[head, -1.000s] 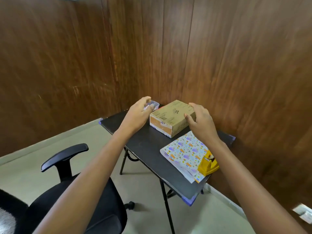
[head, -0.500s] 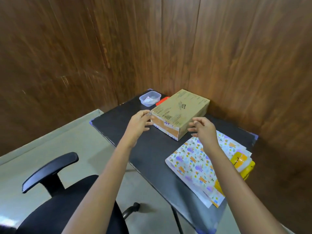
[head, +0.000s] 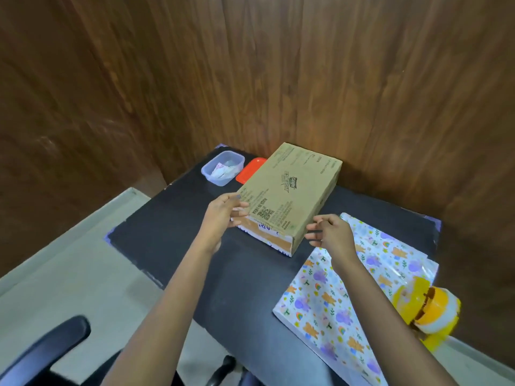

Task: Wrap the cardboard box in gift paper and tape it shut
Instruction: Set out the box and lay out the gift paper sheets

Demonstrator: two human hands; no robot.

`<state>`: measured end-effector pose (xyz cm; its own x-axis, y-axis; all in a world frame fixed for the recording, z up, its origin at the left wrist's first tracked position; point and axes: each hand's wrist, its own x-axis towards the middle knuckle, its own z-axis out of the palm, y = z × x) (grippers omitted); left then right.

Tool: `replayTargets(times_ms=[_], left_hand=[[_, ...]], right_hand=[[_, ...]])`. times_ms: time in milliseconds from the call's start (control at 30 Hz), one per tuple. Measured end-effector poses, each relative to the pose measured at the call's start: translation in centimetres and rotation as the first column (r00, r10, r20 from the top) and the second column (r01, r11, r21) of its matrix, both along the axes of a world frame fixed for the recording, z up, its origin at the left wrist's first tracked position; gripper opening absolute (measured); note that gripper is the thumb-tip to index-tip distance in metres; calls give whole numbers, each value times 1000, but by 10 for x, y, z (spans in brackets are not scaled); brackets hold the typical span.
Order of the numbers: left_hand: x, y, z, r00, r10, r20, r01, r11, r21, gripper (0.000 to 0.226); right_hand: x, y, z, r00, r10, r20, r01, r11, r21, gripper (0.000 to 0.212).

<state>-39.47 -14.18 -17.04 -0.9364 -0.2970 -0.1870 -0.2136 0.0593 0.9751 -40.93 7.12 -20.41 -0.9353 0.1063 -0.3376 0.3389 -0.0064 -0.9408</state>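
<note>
The cardboard box (head: pixel 292 188) lies flat on the black counter (head: pixel 195 246), its long axis running away from the person toward the wall, with a short end facing them. The left hand (head: pixel 223 218) grips the near left corner, thumb on top. The right hand (head: pixel 333 235) hovers just beside the near right corner, its fingers (head: pixel 312 232) apart and loosely bent; whether they touch cannot be told. The gift paper (head: pixel 362 288) lies spread to the box's right, under the right forearm, so shifting the box calls for a rightward carry.
</note>
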Motion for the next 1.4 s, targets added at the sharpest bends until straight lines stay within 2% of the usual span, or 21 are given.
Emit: replayTargets(times_ms=[233, 533, 600, 733, 833, 967, 1033, 1100, 1267, 1300, 1400], left_hand=[[-76, -48, -35, 999, -38, 36, 36, 998, 59, 19], [-99, -68, -47, 991, -130, 29, 128, 989, 79, 16], [-96, -67, -51, 993, -115, 8, 115, 993, 22, 16], [-96, -68, -57, 990, -138, 5, 135, 962, -238, 11], [-100, -74, -65, 989, -145, -4, 133, 920, -368, 23], [-117, -81, -74, 972, -219, 82, 232, 853, -467, 46], [-131, -85, -77, 954, -264, 144, 301, 861, -410, 57], [-143, -88, -81, 928, -306, 211, 360, 883, -302, 66], [-181, -94, -96, 856, -454, 248, 488, 868, -94, 72], [-187, -94, -99, 839, -488, 240, 513, 856, -56, 70], [-202, -97, -115, 770, -608, 195, 595, 794, 128, 59]], right_hand=[[-44, -32, -16, 983, -177, 53, 178, 984, -15, 17], [-53, -64, -15, 953, -301, 33, 300, 954, 12, 17], [-55, -66, -17, 952, -306, -2, 305, 950, 72, 19], [-56, -70, -25, 958, -285, -41, 287, 944, 159, 24], [-59, -76, -29, 950, -305, -60, 311, 937, 156, 23], [-67, -76, -41, 938, -327, -117, 346, 852, 394, 27], [-71, -76, -47, 939, -323, -117, 335, 787, 518, 33], [-75, -74, -53, 945, -312, -101, 313, 767, 560, 44], [-91, -75, -62, 923, -383, 29, 358, 886, 295, 76], [-95, -76, -65, 921, -387, 51, 365, 900, 237, 76], [-99, -80, -71, 928, -366, 74, 353, 924, 147, 55]])
